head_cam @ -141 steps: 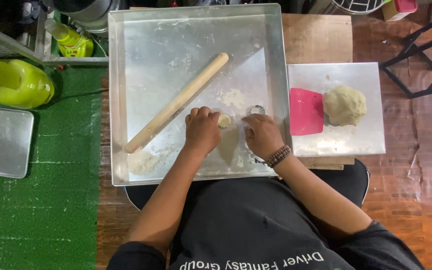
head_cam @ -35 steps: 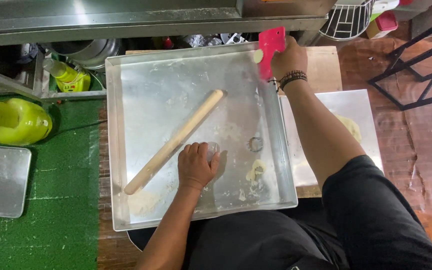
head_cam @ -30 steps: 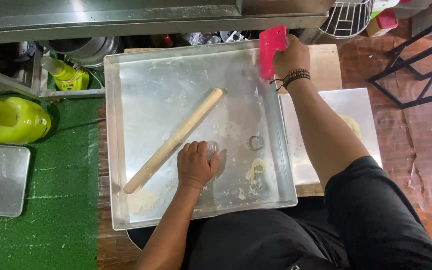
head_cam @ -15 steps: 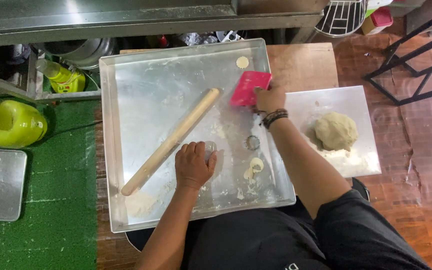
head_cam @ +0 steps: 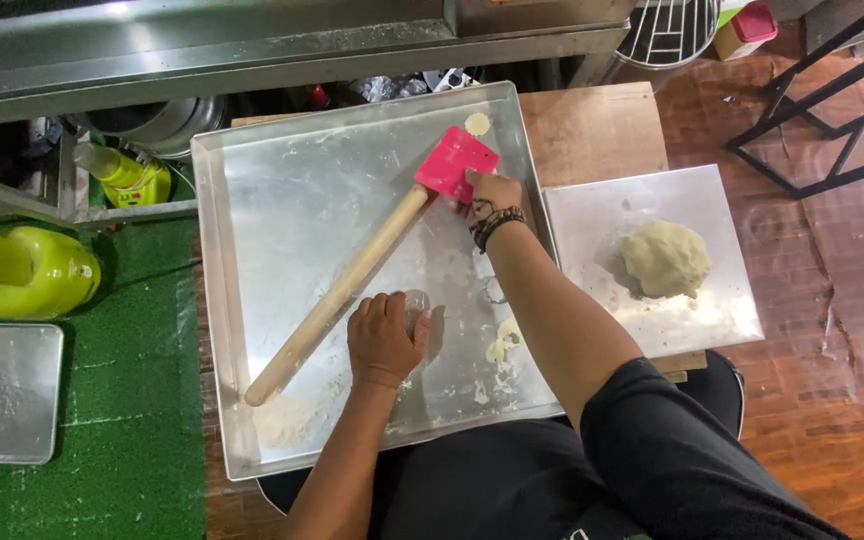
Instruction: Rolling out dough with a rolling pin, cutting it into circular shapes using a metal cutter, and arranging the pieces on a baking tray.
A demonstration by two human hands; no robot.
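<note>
My right hand (head_cam: 492,192) holds a pink plastic scraper (head_cam: 455,163) over the far part of a large metal tray (head_cam: 252,200), next to the upper end of a wooden rolling pin (head_cam: 337,295) that lies diagonally in the tray. My left hand (head_cam: 384,340) rests palm-down in the tray's near half, covering a small piece of dough at its fingertips. A small round dough disc (head_cam: 477,124) lies in the tray's far right corner. Dough scraps (head_cam: 500,348) and flour (head_cam: 287,420) are scattered near me.
A dough ball (head_cam: 664,258) sits on a smaller metal sheet (head_cam: 712,200) to the right. Left of the tray are a yellow-green container (head_cam: 22,272), a bottle (head_cam: 127,175) and another metal tray (head_cam: 2,390) on green turf. Black metal legs (head_cam: 812,100) stand far right.
My right hand has brought the pink scraper from the tray's far right corner down and left to the rolling pin's end. A dough disc now lies in that corner. My left hand stayed put.
</note>
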